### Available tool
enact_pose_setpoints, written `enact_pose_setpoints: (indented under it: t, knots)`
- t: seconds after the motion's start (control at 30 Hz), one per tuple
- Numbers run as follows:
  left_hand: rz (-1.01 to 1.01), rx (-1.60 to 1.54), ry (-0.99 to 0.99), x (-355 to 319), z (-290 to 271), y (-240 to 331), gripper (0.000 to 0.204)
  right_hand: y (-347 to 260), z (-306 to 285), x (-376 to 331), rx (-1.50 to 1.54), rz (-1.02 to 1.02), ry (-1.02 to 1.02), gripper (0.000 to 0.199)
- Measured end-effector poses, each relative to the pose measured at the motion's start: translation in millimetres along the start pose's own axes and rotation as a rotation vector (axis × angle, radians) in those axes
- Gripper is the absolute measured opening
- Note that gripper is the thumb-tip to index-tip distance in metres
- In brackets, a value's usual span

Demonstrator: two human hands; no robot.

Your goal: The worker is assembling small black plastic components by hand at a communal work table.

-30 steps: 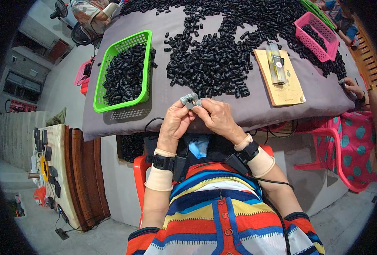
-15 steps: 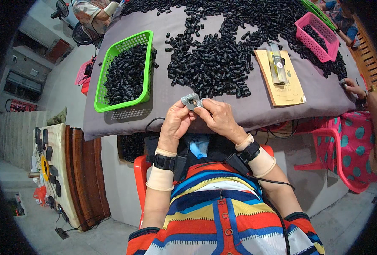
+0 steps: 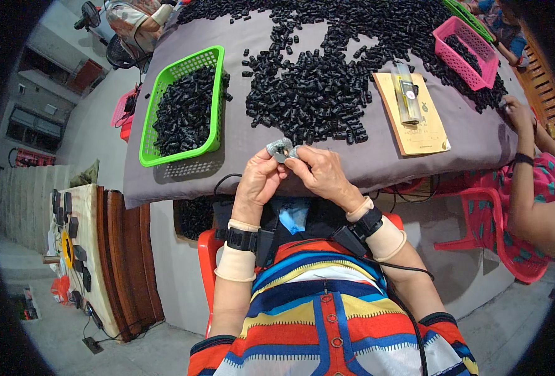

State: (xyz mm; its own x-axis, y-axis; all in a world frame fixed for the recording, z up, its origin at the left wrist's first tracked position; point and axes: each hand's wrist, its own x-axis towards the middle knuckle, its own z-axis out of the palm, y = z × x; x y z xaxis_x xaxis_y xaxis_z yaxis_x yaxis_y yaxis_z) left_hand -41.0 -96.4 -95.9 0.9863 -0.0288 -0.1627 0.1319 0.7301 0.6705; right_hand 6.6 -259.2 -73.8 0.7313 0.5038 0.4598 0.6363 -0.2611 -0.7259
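Note:
My hands meet just past the near edge of the cloth-covered table [image 3: 227,150], with grey wrapping on some fingertips. The fingers of my left hand [image 3: 260,177] and my right hand [image 3: 320,175] are closed together around a small black part [image 3: 283,151], mostly hidden by the fingertips. Straight beyond them lies a heap of short black cylindrical parts [image 3: 309,97]. More of these pieces fill the green plastic basket [image 3: 180,156] to the left. Both wrists wear pale bands with black strapped devices.
A tan notebook [image 3: 425,141] with a clear yellow-and-black package [image 3: 409,103] on top lies at the right. Farther right stands a pink basket [image 3: 487,74]. A co-worker's hand [image 3: 517,114] reaches to the table edge there, beside a red plastic chair [image 3: 500,219].
The co-worker at the right has leaned in, and that arm now shows more, its hand shifted slightly up toward the black parts. My own hands have hardly moved.

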Motion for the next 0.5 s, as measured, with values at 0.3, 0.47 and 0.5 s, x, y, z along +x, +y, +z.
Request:
enact_pose_setpoints:
  t: [0.3,0.47,0.5]
  knots:
    - [0.003,0.019,-0.001,0.4,-0.2,0.5,0.022,-3.0,-0.4,1.7,-0.014,0.027,-0.016,0.024]
    - [0.015,0.027,-0.006,0.4,-1.8,-0.8,0.022,1.3,3.1,0.6,-0.012,0.017,-0.001,0.024]
    - [0.018,0.033,-0.013,0.3,-1.8,-0.8,0.022,1.3,3.4,0.6,-0.013,0.017,0.001,0.024]
